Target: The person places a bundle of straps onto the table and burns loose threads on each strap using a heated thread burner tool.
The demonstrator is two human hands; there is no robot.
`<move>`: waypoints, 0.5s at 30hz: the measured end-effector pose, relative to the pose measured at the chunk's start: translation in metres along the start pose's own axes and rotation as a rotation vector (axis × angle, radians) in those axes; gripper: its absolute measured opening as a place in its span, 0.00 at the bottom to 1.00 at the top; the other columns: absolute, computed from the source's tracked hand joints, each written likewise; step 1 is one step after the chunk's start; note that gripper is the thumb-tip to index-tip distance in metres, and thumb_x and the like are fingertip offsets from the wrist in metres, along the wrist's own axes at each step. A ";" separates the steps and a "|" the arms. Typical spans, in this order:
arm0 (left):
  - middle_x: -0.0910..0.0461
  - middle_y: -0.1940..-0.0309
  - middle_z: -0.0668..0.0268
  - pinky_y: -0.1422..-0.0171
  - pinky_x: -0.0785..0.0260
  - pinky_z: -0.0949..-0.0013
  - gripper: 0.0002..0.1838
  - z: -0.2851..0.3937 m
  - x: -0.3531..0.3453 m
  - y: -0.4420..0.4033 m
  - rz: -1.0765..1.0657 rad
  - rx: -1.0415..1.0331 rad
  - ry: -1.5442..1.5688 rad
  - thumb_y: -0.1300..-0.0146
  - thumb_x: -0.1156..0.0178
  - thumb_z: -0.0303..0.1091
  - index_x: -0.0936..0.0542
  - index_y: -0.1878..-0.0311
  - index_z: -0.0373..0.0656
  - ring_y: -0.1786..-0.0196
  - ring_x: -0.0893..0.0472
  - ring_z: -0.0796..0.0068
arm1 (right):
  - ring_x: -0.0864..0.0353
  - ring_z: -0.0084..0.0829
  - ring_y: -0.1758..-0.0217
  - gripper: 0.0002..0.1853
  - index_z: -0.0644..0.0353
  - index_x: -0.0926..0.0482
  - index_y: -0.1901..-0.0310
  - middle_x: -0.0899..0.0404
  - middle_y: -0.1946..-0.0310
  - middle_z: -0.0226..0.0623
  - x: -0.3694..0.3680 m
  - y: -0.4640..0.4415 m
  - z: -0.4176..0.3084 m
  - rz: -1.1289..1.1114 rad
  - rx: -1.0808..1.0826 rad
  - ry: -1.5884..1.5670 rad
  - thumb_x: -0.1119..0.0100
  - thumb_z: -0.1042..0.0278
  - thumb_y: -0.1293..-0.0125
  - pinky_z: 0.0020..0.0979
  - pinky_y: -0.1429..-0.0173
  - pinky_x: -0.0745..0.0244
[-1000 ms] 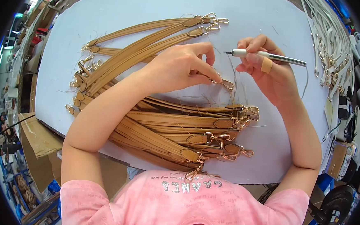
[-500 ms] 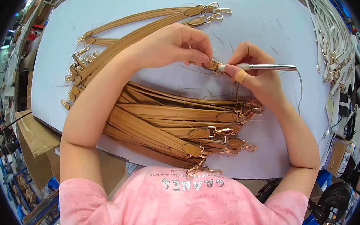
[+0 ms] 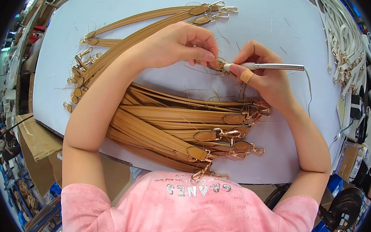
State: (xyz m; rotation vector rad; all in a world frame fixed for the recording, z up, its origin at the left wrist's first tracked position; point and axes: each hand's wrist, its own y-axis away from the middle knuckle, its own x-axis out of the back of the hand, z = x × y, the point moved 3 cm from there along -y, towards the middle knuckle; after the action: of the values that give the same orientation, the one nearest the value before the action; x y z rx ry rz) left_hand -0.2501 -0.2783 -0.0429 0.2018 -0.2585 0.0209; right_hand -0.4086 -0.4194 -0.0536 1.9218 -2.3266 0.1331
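My left hand (image 3: 194, 44) pinches the end of a tan leather strap (image 3: 216, 65) with metal hardware at its tip. In my right hand (image 3: 262, 69) is a pen-shaped tool (image 3: 280, 66) with a white grip, a silver barrel and a thin cord (image 3: 310, 94) at its rear. The tool's front end meets the strap end, or lies right beside it; my fingers partly hide the contact. A beige bandage (image 3: 246, 75) wraps a finger of my right hand. Below both hands lies a pile of tan straps (image 3: 164, 114) with gold clasps (image 3: 229, 133).
More tan straps (image 3: 144, 22) lie at the back left of the white table (image 3: 259, 18). White straps with metal clasps (image 3: 346, 58) hang over the right edge. Loose thread bits are scattered about. A cardboard box (image 3: 39, 141) stands at the left, a black stool (image 3: 343, 206) at lower right.
The tool and my right hand have shifted very slightly left and up. The strap end between my fingers has turned a little. Both grips stay the same.
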 end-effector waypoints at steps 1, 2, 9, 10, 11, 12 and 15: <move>0.16 0.66 0.70 0.59 0.27 0.75 0.06 0.000 0.000 0.000 -0.006 -0.003 0.007 0.32 0.41 0.32 0.19 0.58 0.40 0.62 0.21 0.83 | 0.26 0.16 0.70 0.08 0.62 0.27 0.67 0.22 0.72 0.29 0.001 0.000 0.001 0.003 -0.008 -0.012 0.35 0.75 0.37 0.21 0.64 0.30; 0.16 0.66 0.70 0.59 0.27 0.75 0.06 -0.002 0.000 0.000 -0.008 -0.001 0.007 0.32 0.41 0.32 0.19 0.58 0.40 0.62 0.21 0.83 | 0.26 0.16 0.70 0.08 0.62 0.27 0.66 0.22 0.72 0.30 0.001 0.000 0.001 0.006 -0.016 -0.024 0.35 0.75 0.36 0.21 0.64 0.30; 0.17 0.66 0.68 0.59 0.27 0.75 0.07 -0.008 0.003 -0.002 0.003 -0.009 0.031 0.31 0.41 0.34 0.21 0.56 0.40 0.63 0.21 0.82 | 0.24 0.17 0.69 0.08 0.63 0.27 0.65 0.21 0.71 0.33 0.001 -0.002 0.002 0.063 -0.018 -0.112 0.37 0.72 0.34 0.21 0.63 0.28; 0.17 0.66 0.68 0.59 0.27 0.75 0.07 -0.007 0.003 -0.002 0.001 -0.007 0.030 0.31 0.41 0.34 0.21 0.56 0.40 0.63 0.21 0.82 | 0.24 0.17 0.68 0.08 0.63 0.27 0.65 0.20 0.71 0.33 0.001 -0.002 0.002 0.065 -0.020 -0.086 0.37 0.71 0.34 0.21 0.63 0.28; 0.17 0.64 0.68 0.59 0.27 0.76 0.07 -0.007 0.003 -0.002 -0.003 -0.003 0.033 0.30 0.41 0.33 0.21 0.56 0.40 0.62 0.20 0.82 | 0.24 0.17 0.68 0.08 0.63 0.27 0.65 0.20 0.71 0.33 0.000 -0.002 0.002 0.066 -0.020 -0.087 0.37 0.71 0.34 0.21 0.63 0.28; 0.17 0.62 0.68 0.58 0.27 0.77 0.06 -0.006 0.003 -0.002 -0.007 0.001 0.035 0.29 0.42 0.33 0.21 0.57 0.40 0.61 0.20 0.82 | 0.23 0.17 0.68 0.08 0.63 0.27 0.65 0.20 0.71 0.33 0.001 -0.001 0.002 0.066 -0.022 -0.078 0.37 0.71 0.34 0.21 0.63 0.27; 0.16 0.60 0.68 0.58 0.28 0.78 0.06 -0.006 0.003 -0.002 -0.013 0.004 0.037 0.29 0.42 0.32 0.21 0.57 0.41 0.59 0.19 0.82 | 0.23 0.17 0.67 0.08 0.63 0.27 0.65 0.19 0.71 0.34 0.001 -0.001 0.002 0.066 -0.027 -0.061 0.37 0.71 0.34 0.21 0.63 0.27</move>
State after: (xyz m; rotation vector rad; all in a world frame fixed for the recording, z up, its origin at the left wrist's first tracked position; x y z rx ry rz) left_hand -0.2453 -0.2794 -0.0478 0.2066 -0.2203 0.0123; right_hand -0.4073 -0.4207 -0.0553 1.8627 -2.4193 0.0493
